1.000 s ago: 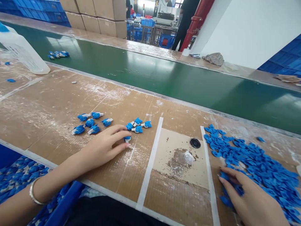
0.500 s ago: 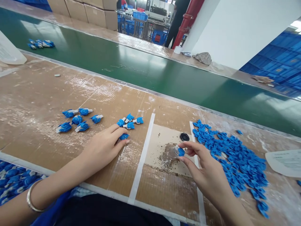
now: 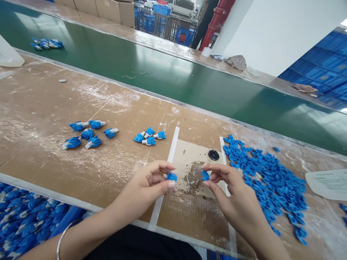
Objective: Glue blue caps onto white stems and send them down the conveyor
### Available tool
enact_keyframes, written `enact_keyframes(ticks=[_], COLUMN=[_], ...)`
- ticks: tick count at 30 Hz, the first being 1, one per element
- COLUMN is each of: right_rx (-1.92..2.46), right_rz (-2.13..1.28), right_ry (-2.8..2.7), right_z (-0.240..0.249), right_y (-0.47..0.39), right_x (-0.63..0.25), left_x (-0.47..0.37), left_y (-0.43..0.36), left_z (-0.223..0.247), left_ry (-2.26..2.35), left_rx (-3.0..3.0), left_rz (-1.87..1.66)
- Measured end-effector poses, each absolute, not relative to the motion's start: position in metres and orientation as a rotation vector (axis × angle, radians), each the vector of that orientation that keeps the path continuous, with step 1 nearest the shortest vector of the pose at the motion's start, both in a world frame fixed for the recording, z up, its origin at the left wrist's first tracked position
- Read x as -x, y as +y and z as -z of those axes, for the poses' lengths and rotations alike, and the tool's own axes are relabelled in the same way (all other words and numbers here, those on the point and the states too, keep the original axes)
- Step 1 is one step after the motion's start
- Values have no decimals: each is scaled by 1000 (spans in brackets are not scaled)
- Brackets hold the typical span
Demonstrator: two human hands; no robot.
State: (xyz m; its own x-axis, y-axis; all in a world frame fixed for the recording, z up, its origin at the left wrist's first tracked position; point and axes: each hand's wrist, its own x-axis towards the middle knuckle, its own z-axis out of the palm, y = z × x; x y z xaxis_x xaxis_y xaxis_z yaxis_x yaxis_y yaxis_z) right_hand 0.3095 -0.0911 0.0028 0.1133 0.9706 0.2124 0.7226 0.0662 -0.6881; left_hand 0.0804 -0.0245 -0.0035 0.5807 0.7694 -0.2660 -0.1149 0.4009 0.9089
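My left hand (image 3: 154, 182) pinches a small blue plastic part (image 3: 171, 176) between thumb and fingertips, above the white tape strip. Opposite it, my right hand (image 3: 227, 184) grips another blue plastic piece (image 3: 205, 176) by its edge. Just left of that piece is a small greyish, see-through round thing (image 3: 198, 172); whether it touches the piece I cannot tell. Below lies a wet beige card (image 3: 180, 155) with a dark puddle. A black round cap (image 3: 214, 155) rests at its upper right. Several blue-and-white assembled parts (image 3: 149, 137) lie beyond my left hand.
Loose blue pieces (image 3: 271, 180) are heaped on the right, beside a translucent jug (image 3: 328, 184). More blue-and-white parts (image 3: 93, 141) lie left. A bin of them (image 3: 24, 213) is at lower left. A green conveyor belt (image 3: 162, 79) runs behind, carrying a small cluster (image 3: 47, 44).
My left hand has lifted a blue part off the table and carried it right, towards my right hand. My right hand has shifted slightly left, still holding its blue piece.
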Motion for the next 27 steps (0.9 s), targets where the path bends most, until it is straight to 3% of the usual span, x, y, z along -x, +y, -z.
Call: enact_keyframes(ticks=[8,15,27], right_rx=[1148,1022,1202], right_rz=[-1051,-1091,-854], right_ry=[-1032,-882,-1034], right_z=[-3,-1,0], right_y=[-108,-111,-116], right_x=[-274,-248,-238], left_x=[-104,-106,-101], left_y=[-45,-56,-57], left_z=[5,4,3], left_ry=[625,559,579], left_rx=[-642,-589,-631], left_rz=[-686,-709,-724])
